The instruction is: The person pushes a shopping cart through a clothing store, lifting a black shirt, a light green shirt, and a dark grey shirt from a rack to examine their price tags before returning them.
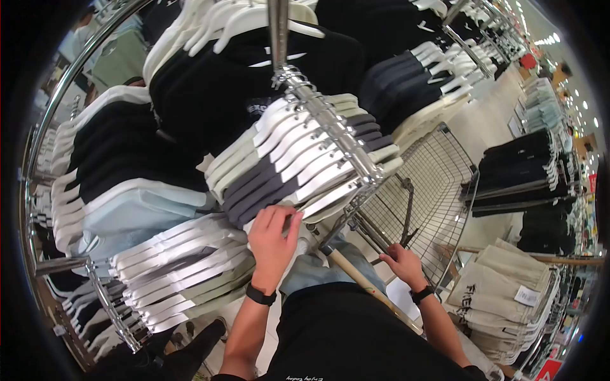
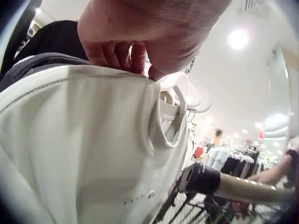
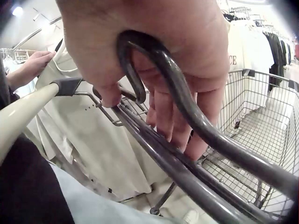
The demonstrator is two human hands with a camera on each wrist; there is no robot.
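My left hand (image 1: 273, 238) is at the front of a rail of T-shirts on white hangers. In the left wrist view its fingers pinch the shoulder of a pale off-white T-shirt (image 2: 93, 130), beside the collar, with the fingertips hidden behind the fabric. A small dark print marks the shirt's chest. My right hand (image 1: 406, 263) is at the near end of a wire shopping cart (image 3: 261, 140). There the thumb and fingers curl over paired dark metal bars (image 3: 159, 154), under a bent metal loop (image 3: 187, 102).
The cart's pale handle (image 1: 362, 276) crosses in front of my body. A chrome rail (image 1: 330, 127) juts toward me above the shirts. Black T-shirts (image 1: 210, 82) hang behind, and light trousers (image 1: 508, 279) hang at the right. Another person's dark-clothed leg (image 1: 200, 349) shows at lower left.
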